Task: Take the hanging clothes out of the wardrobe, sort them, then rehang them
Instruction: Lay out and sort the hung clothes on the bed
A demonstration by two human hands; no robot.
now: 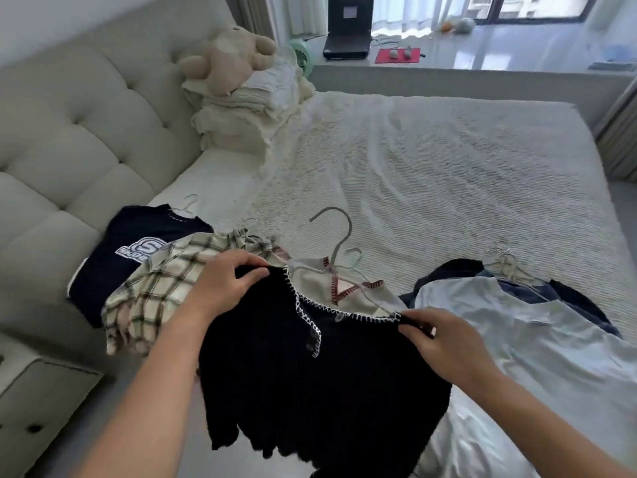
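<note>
A black knit top [310, 381] with white stitched trim hangs over the near edge of the bed. My left hand [224, 288] grips its left shoulder and my right hand [444, 343] pinches its right shoulder. Behind its neckline lies a cream top [348, 291] with red stitching on a grey hanger [339, 236]. To the left lie a plaid shirt [155, 288] and a navy T-shirt [127, 250] with a white logo. On the right a light blue shirt [510, 326] lies over dark blue clothes [537, 288], with thin wire hangers [506, 263] at their top.
The white bed cover [431, 174] stretches ahead. Folded cream bedding [248, 112] with a plush toy [224, 60] sits by the tufted headboard [79, 132]. A nightstand [38, 395] stands at lower left. A laptop [348, 29] sits on the window ledge behind the bed.
</note>
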